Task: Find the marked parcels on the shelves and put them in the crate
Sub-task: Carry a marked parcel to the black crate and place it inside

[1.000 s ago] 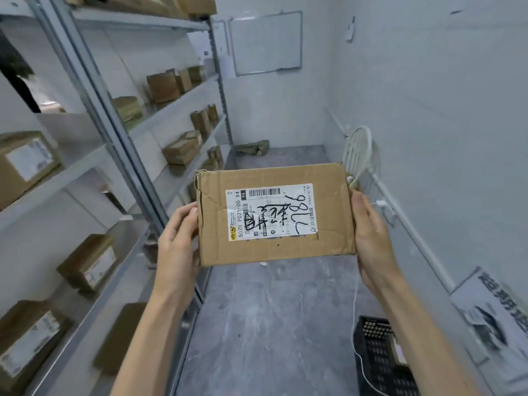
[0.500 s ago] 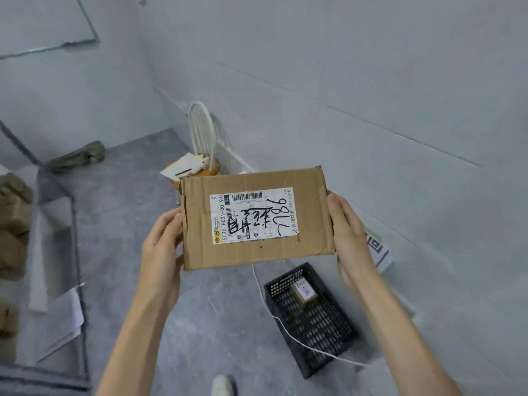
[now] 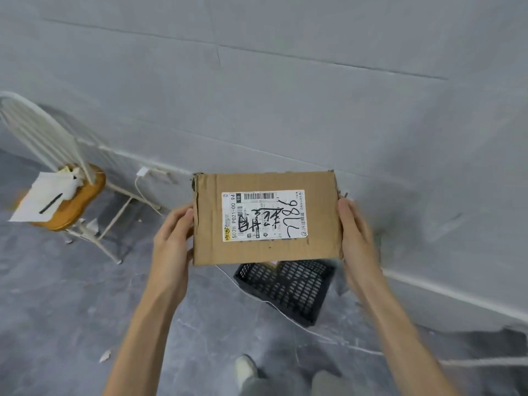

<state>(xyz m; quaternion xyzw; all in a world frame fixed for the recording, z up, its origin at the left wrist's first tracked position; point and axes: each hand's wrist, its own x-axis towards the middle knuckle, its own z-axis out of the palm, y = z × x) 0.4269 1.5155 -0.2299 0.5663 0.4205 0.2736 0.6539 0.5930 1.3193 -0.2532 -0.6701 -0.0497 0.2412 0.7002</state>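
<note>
Swung further right since half a second ago, now facing grey wall [image 3: 285, 95] and marbled floor [image 3: 71, 310], shelves gone from sight. Held flat between left hand [image 3: 171, 238] and right hand [image 3: 357, 238], fingers pressed to its short edges: cardboard parcel [image 3: 267, 252], above black crate [image 3: 288, 290]. Seen at left: white chair [image 3: 43, 132] carrying papers. Printed on white label [image 3: 263, 215]: "5028 P021-00 94", barcode; handwritten in black marker, "986" and characters.
</note>
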